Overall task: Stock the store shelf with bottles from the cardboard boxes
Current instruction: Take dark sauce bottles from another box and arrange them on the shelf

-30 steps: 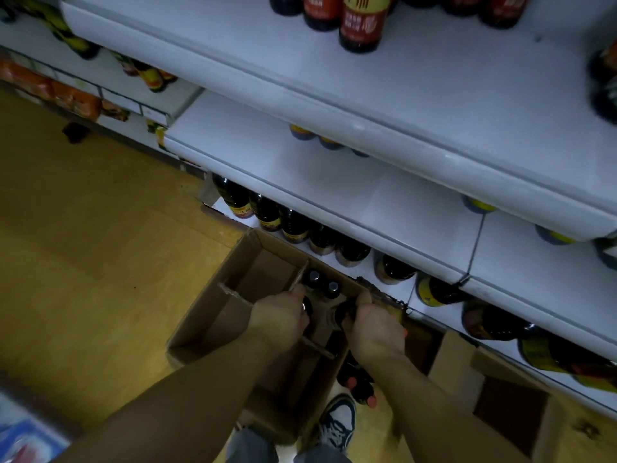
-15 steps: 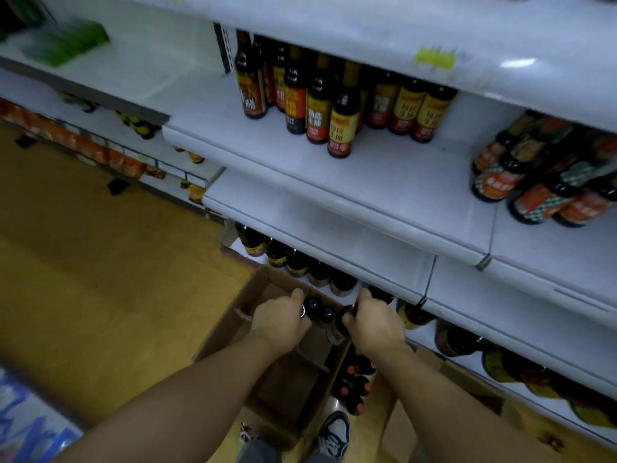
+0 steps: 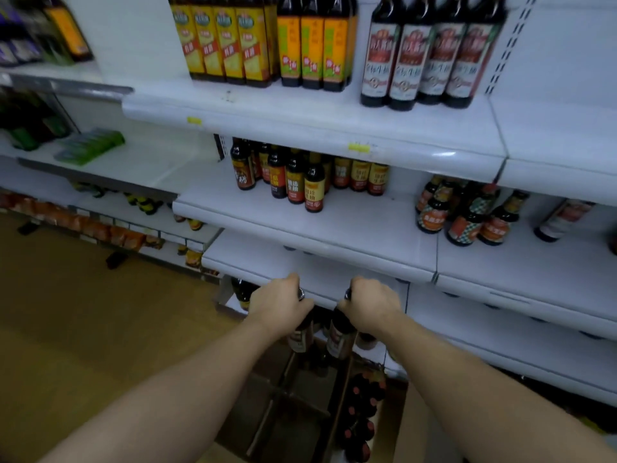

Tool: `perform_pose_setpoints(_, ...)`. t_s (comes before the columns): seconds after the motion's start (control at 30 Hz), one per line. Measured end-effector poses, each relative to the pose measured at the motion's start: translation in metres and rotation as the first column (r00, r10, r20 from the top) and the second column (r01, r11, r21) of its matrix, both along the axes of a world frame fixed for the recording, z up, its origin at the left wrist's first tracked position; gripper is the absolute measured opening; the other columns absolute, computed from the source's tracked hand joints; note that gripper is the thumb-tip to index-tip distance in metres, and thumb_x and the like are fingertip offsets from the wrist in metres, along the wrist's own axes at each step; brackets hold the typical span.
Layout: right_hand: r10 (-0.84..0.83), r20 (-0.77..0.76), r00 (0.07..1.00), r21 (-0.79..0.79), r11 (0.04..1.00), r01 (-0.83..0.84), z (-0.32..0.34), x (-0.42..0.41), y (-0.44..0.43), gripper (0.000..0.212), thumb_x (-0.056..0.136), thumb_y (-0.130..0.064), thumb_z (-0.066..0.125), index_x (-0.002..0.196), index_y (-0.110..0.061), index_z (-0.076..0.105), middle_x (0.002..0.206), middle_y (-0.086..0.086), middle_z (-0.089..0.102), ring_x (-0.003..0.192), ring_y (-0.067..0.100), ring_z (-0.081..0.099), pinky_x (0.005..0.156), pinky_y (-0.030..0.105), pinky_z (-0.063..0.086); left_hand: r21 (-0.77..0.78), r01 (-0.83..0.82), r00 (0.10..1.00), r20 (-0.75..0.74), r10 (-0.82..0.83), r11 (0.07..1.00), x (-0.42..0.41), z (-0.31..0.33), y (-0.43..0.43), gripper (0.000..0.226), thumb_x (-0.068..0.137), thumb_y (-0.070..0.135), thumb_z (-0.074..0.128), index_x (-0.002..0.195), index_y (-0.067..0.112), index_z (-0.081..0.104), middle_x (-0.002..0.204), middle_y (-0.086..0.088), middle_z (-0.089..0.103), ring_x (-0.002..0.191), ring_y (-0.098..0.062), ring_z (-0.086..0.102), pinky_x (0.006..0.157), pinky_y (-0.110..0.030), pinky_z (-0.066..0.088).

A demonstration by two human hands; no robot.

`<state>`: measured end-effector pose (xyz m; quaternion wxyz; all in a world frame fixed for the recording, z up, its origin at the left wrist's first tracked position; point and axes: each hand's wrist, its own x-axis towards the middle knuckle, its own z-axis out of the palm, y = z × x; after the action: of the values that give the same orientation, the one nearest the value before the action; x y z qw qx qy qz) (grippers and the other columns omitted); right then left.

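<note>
My left hand (image 3: 278, 304) grips the neck of a dark sauce bottle (image 3: 300, 335), and my right hand (image 3: 370, 305) grips the neck of a second dark bottle (image 3: 340, 335). Both bottles hang upright in the air above the open cardboard box (image 3: 287, 406) on the floor, in front of the edge of a low white shelf (image 3: 320, 282). The box has cardboard dividers inside. Their caps are hidden by my fingers.
White shelves above hold rows of sauce bottles (image 3: 300, 182), yellow-labelled bottles (image 3: 233, 45) and round-bodied bottles (image 3: 467, 218). A second box with red-capped bottles (image 3: 362, 416) stands right of the open box. Yellow floor (image 3: 83, 329) lies to the left.
Both hands have lifted a bottle each out of the box and risen to the level of the low shelf. My view has tilted upward, showing higher shelves.
</note>
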<state>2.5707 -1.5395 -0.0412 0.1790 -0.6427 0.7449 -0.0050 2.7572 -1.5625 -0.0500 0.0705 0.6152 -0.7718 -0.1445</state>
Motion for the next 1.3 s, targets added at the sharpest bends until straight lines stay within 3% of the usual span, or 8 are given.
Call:
perform_pose_setpoints(0.17,0.017,-0.020,1.000,-0.049,0.999,-0.018,0.048,-0.005,-0.006,0.027,0.098,-0.045,0.057,0.097,-0.019,0.051,0.082,-0.001,0.050,0.085,0.027,0.056,0.067,0.033,0.043,-0.034,-0.002,0.998,-0.057,0.001,0.999,-0.005,0.034,-0.004,0.025,0.090,0.045,0.058,0.091,0.020,0.052,0.085,0.001,0.062,0.083,-0.027,0.061,0.072,-0.039,0.054)
perform_pose_setpoints(0.37,0.030,-0.037,0.999,-0.099,0.995,-0.033,0.098,-0.011,-0.012,0.029,0.098,-0.047,0.056,0.099,-0.020,0.046,0.105,0.006,0.061,0.099,0.031,0.061,0.073,0.036,0.044,-0.114,-0.003,0.995,-0.099,-0.008,0.994,-0.013,0.077,-0.012,0.023,0.088,0.046,0.061,0.086,0.025,0.051,0.079,0.005,0.059,0.078,-0.019,0.059,0.067,-0.037,0.053)
perform_pose_setpoints(0.6,0.044,-0.085,0.995,-0.181,0.982,-0.059,0.140,-0.028,-0.012,0.031,0.095,-0.048,0.059,0.091,-0.018,0.055,0.088,0.002,0.058,0.083,0.026,0.058,0.066,0.033,0.044,-0.158,0.035,0.995,-0.083,-0.049,0.987,-0.028,0.118,-0.026,0.023,0.088,0.047,0.059,0.090,0.025,0.054,0.084,0.005,0.062,0.079,-0.016,0.061,0.074,-0.040,0.059)
perform_pose_setpoints(0.7,0.049,-0.080,0.996,-0.201,0.977,-0.065,0.161,-0.039,-0.010,0.032,0.094,-0.046,0.058,0.078,-0.020,0.048,0.077,0.000,0.053,0.069,0.021,0.053,0.057,0.031,0.039,-0.180,0.047,0.994,-0.088,-0.063,0.983,-0.033,0.136,-0.031,0.022,0.087,0.049,0.061,0.090,0.029,0.053,0.085,0.008,0.061,0.082,-0.016,0.062,0.076,-0.038,0.059)
perform_pose_setpoints(0.9,0.040,-0.070,0.997,-0.266,0.962,-0.058,0.211,-0.062,-0.013,0.035,0.096,-0.044,0.058,0.073,-0.021,0.046,0.071,-0.001,0.049,0.058,0.015,0.044,0.051,0.030,0.032,-0.235,0.057,0.992,-0.099,-0.082,0.970,-0.051,0.183,-0.044,0.023,0.083,0.049,0.062,0.090,0.028,0.058,0.086,0.010,0.063,0.080,-0.015,0.061,0.071,-0.035,0.055)
perform_pose_setpoints(1.0,0.024,-0.086,0.996,-0.314,0.948,-0.050,0.238,-0.071,-0.016,0.031,0.097,-0.045,0.058,0.077,-0.024,0.047,0.079,-0.002,0.055,0.066,0.012,0.050,0.052,0.030,0.034,-0.276,0.061,0.989,-0.112,-0.095,0.959,-0.062,0.207,-0.051,0.024,0.084,0.048,0.063,0.087,0.025,0.059,0.082,0.008,0.063,0.075,-0.014,0.060,0.060,-0.032,0.047)
perform_pose_setpoints(1.13,-0.012,-0.134,0.991,-0.364,0.931,-0.038,0.274,-0.082,-0.022,0.030,0.094,-0.047,0.057,0.079,-0.024,0.047,0.082,-0.003,0.057,0.069,0.013,0.052,0.055,0.030,0.038,-0.300,0.077,0.981,-0.147,-0.126,0.951,-0.078,0.241,-0.063,0.028,0.085,0.049,0.062,0.090,0.022,0.060,0.084,0.004,0.065,0.077,-0.018,0.063,0.070,-0.037,0.058)
perform_pose_setpoints(1.3,-0.018,-0.120,0.993,-0.385,0.922,-0.030,0.313,-0.099,-0.032,0.027,0.092,-0.041,0.057,0.077,-0.018,0.053,0.072,-0.001,0.055,0.061,0.017,0.049,0.053,0.030,0.038,-0.354,0.094,0.979,-0.139,-0.152,0.930,-0.101,0.282,-0.074,0.026,0.083,0.048,0.064,0.091,0.023,0.059,0.085,0.006,0.063,0.080,-0.016,0.062,0.075,-0.038,0.059)
